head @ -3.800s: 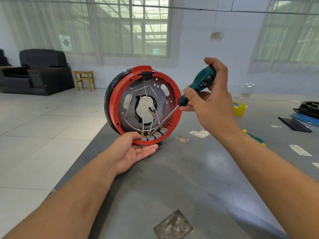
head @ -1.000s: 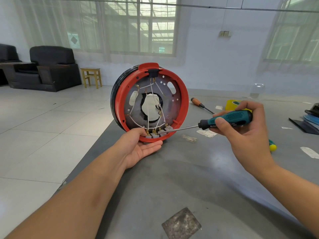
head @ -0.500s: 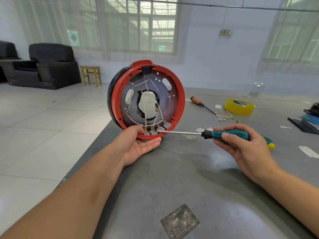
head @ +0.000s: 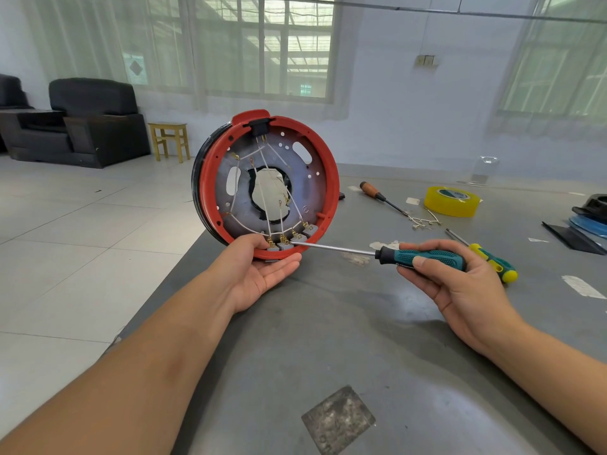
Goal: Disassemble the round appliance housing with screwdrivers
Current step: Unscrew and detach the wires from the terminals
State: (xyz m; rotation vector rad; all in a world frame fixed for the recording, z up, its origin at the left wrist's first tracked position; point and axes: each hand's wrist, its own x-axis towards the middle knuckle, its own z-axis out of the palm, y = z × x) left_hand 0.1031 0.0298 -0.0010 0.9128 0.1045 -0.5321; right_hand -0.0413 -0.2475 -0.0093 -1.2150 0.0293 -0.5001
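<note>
Black part (head: 593, 205) cut off at rt edge.

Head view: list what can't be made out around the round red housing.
- Round red housing: its far black side faces away.
- Teal-handled screwdriver: the tip's seat among the grey terminal blocks is too small to tell.
- Lower rim: covered by the left hand.
</note>
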